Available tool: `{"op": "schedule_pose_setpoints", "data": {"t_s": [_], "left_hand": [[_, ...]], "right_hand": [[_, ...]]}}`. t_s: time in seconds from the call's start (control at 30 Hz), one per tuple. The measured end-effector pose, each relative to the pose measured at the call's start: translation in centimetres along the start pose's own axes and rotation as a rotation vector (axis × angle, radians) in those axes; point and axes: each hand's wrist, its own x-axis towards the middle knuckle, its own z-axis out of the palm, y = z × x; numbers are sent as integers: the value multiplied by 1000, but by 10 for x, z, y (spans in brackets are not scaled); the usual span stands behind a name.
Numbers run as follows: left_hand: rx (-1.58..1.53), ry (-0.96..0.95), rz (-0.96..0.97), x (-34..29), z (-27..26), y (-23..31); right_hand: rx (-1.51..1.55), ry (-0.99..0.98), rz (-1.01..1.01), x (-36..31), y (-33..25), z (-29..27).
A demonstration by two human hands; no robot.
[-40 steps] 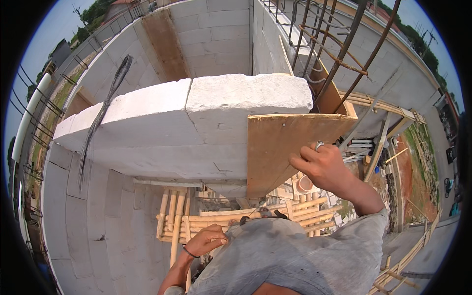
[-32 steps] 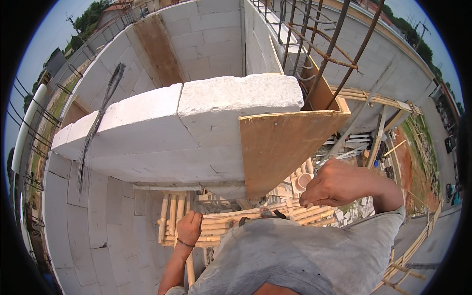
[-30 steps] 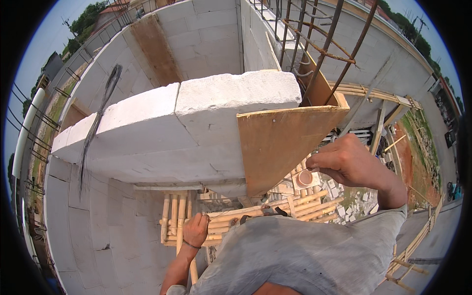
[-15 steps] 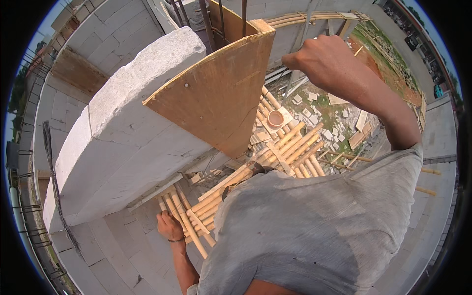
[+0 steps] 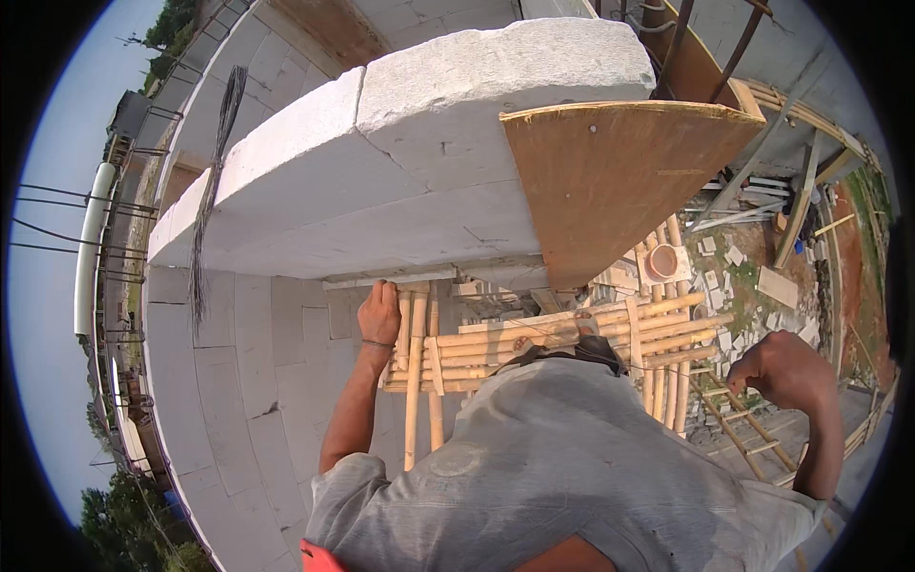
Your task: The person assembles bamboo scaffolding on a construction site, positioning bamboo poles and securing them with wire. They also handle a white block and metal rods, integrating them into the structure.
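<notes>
Leftward, wire bundle over wall

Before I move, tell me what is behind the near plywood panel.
Steel rebar and another plywood board show above the near plywood panel. The panel covers their lower parts; anything else low behind it is hidden.

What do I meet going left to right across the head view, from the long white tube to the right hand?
Long white tube → bundle of dark wires → left hand → round reddish container → right hand.
</notes>
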Motion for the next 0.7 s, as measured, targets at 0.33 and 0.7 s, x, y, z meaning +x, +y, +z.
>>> {"op": "schedule_pose_setpoints", "data": {"t_s": [0.33,0.7], "left_hand": [[155,91,-142,-7,-29,-48],[-73,24,-169,-27,-3,-72]], "right_hand": [[-434,289,415,3,11,4],[-143,747,383,19,40,56]]}}
